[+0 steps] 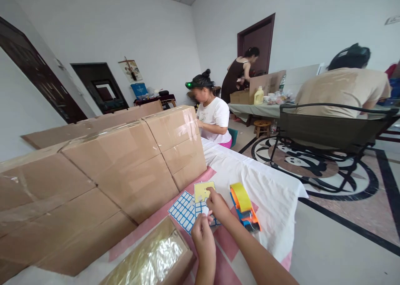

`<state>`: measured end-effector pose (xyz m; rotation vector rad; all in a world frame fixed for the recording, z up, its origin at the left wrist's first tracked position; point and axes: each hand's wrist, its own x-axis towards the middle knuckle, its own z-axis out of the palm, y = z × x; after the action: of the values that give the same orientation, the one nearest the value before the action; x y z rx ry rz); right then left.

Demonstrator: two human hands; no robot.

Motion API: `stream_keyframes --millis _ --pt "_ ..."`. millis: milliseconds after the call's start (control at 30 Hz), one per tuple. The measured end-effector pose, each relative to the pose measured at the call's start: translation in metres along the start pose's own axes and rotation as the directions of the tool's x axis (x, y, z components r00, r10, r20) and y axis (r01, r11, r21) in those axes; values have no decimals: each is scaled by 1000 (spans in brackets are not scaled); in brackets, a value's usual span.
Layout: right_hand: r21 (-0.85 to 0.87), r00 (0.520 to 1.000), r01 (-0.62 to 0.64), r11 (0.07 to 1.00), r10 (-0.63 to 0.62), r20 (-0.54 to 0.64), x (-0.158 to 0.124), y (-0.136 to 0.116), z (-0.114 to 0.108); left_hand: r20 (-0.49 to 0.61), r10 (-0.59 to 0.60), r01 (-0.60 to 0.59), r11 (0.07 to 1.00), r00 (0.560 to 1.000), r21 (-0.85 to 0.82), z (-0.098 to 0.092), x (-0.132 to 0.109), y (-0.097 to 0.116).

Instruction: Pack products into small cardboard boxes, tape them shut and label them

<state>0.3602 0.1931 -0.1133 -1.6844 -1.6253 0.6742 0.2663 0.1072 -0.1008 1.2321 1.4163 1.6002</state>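
Observation:
My left hand [203, 233] pinches a small white label [205, 210] between thumb and fingertips. My right hand [218, 205] is just beyond it, index finger stretched out onto a yellow sheet [201, 190]; its other fingers are curled and partly hidden. Beneath both hands lie sheets of blue-bordered white labels [182, 210], the nearer one partly covered. To the right of my right hand rests a tape dispenser [245, 212] in orange and blue with a yellow roll. A cardboard box [153, 256] with shiny clear tape on top stands left of my left forearm.
Stacked, taped cardboard boxes [125, 164] form a wall along the left of the cloth-covered table [271, 201]. A person in a white shirt [215, 114] sits beyond its far end. At right, another person [340, 89] sits in a black-framed chair [331, 126]; a third [239, 74] stands behind.

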Motion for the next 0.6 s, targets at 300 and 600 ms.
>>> stream_keyframes --millis 300,600 --pt "-188 997 -74 979 69 -32 -2 0 -7 38 102 -105 993 994 63 -3 -3 -3" --pt "-148 991 1 989 -22 -135 -6 -9 -14 69 144 -151 982 987 112 -1 -10 9"
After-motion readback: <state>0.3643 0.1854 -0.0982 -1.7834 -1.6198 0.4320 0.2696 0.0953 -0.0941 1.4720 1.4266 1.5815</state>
